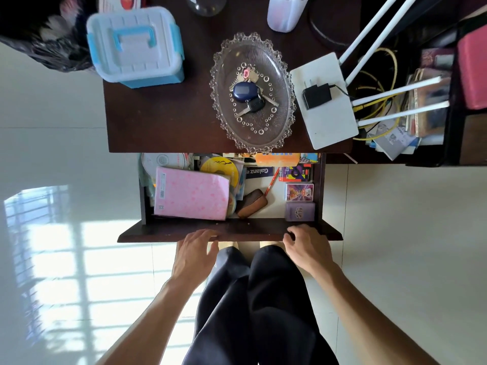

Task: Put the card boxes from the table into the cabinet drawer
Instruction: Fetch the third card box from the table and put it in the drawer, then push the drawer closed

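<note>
Three card boxes (300, 192) lie in a row along the right wall inside the open drawer (250, 231). The left hand (196, 250) rests loose-fingered on the drawer front. The right hand (307, 243) curls at its edge; whether it grips, I cannot tell.

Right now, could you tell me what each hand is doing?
Left hand: open, fingers resting on the drawer front.
Right hand: fingers curled at the drawer front; grip unclear.

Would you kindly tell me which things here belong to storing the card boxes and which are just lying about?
Job: drawer front, patterned card box, purple card box, left hand, right hand.
Lying about: glass dish, keys, storage box, router, pink notebook, discs.
</note>
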Demonstrator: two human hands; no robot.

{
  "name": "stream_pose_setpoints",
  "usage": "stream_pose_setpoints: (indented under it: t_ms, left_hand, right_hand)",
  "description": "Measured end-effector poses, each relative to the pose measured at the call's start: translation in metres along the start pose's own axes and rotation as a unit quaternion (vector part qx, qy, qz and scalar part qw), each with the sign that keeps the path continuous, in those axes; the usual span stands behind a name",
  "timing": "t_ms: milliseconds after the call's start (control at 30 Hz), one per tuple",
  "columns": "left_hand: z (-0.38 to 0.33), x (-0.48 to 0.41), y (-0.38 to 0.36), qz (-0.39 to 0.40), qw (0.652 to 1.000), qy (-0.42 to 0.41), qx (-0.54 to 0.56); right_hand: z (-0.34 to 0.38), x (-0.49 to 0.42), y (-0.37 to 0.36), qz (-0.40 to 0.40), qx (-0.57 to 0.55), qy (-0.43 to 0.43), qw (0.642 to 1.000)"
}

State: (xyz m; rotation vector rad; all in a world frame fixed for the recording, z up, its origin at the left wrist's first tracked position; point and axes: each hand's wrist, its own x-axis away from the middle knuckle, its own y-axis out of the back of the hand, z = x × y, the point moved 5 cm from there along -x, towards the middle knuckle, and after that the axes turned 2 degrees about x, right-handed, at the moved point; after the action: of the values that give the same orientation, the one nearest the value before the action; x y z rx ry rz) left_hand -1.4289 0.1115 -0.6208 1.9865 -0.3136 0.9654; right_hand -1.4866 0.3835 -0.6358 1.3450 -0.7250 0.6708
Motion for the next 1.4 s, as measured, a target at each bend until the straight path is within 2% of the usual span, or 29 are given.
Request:
stream_pose_setpoints:
  t_ms: [100,167,200,300,367,400,467,500,567,633,700,767,867,933,1300,1400]
  left_hand:
    - [0.008,0.014,0.007,-0.009,0.998,0.045,0.052]
    - [0.011,0.024,0.008,-0.015,0.99,0.078,0.113]
    - [0.013,0.028,0.008,-0.015,0.985,0.096,0.141]
    - [0.024,0.038,0.003,-0.005,0.949,0.198,0.246]
    - [0.033,0.043,-0.005,0.01,0.887,0.28,0.366]
    - [0.037,0.043,-0.01,0.015,0.843,0.311,0.438]
    - [0.039,0.041,-0.018,0.006,0.732,0.354,0.582]
    - [0.04,0.038,-0.019,-0.007,0.676,0.366,0.64]
    - [0.041,0.032,-0.02,-0.032,0.595,0.374,0.711]
    - [0.041,0.027,-0.02,-0.042,0.543,0.379,0.748]
    - [0.04,0.024,-0.018,-0.045,0.518,0.387,0.762]
    - [0.039,0.02,-0.015,-0.044,0.523,0.393,0.755]
    - [0.04,0.014,-0.014,-0.039,0.533,0.396,0.746]
    - [0.043,0.013,-0.013,-0.04,0.531,0.397,0.748]
    - [0.037,0.008,-0.01,-0.034,0.527,0.395,0.752]
    - [0.036,0.004,-0.007,-0.035,0.528,0.398,0.75]
  right_hand:
    - [-0.005,0.021,0.002,-0.026,-0.091,-0.024,0.995]
    - [-0.011,0.032,-0.001,-0.001,-0.234,-0.08,0.969]
    - [-0.014,0.037,-0.005,0.015,-0.333,-0.126,0.934]
    - [-0.021,0.047,-0.026,0.062,-0.569,-0.28,0.771]
    - [-0.027,0.048,-0.039,0.072,-0.66,-0.341,0.665]
    - [-0.03,0.047,-0.045,0.074,-0.699,-0.358,0.615]
    - [-0.032,0.042,-0.05,0.074,-0.763,-0.36,0.531]
    - [-0.033,0.039,-0.049,0.069,-0.787,-0.354,0.5]
    - [-0.034,0.034,-0.047,0.054,-0.814,-0.345,0.465]
    - [-0.033,0.032,-0.044,0.043,-0.821,-0.343,0.453]
    - [-0.032,0.031,-0.044,0.036,-0.823,-0.346,0.448]
    - [-0.029,0.029,-0.045,0.033,-0.82,-0.348,0.454]
    - [-0.028,0.025,-0.044,0.024,-0.794,-0.353,0.495]
    - [-0.03,0.024,-0.044,0.016,-0.786,-0.357,0.504]
    - [-0.035,0.02,-0.034,0.016,-0.811,-0.366,0.457]
    - [-0.032,0.019,-0.03,0.018,-0.819,-0.35,0.454]
